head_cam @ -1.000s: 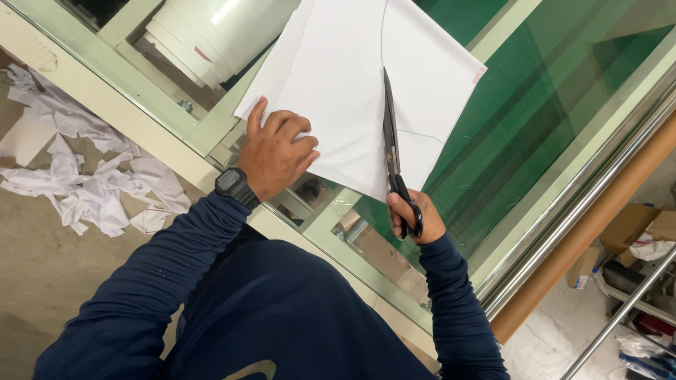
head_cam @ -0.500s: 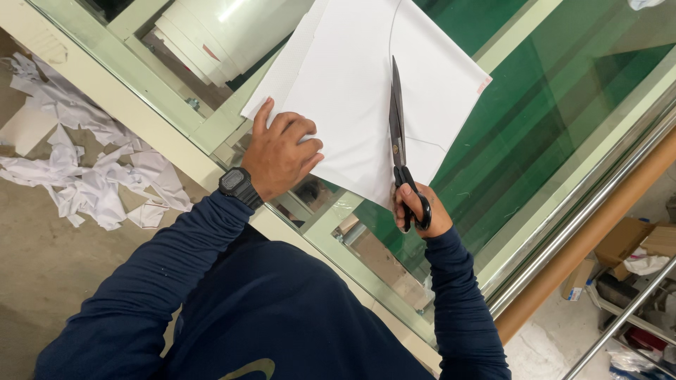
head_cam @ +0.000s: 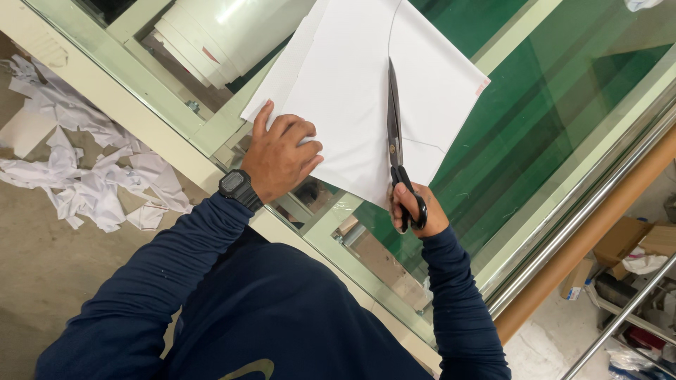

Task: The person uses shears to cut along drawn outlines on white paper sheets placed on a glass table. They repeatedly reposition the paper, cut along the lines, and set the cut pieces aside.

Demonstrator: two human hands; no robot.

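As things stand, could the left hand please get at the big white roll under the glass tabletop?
Probably not. The left hand lies flat on the white sheet above the glass tabletop, while the white roll sits beneath the pane, so glass and frame block a direct reach from above.

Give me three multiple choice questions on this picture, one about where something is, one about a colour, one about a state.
1. Where do the paper scraps lie?
A. on the floor, left of the table
B. on the sheet
C. in a box

2. What colour are the scissors?
A. red
B. black
C. yellow

3. What does the left hand do?
A. hangs free
B. grips a roll
C. presses on the white sheet

Answers: 1 A, they lie crumpled on the floor beside the table edge. 2 B, blades and handles are black, held in the right hand. 3 C, its fingers rest on the sheet.
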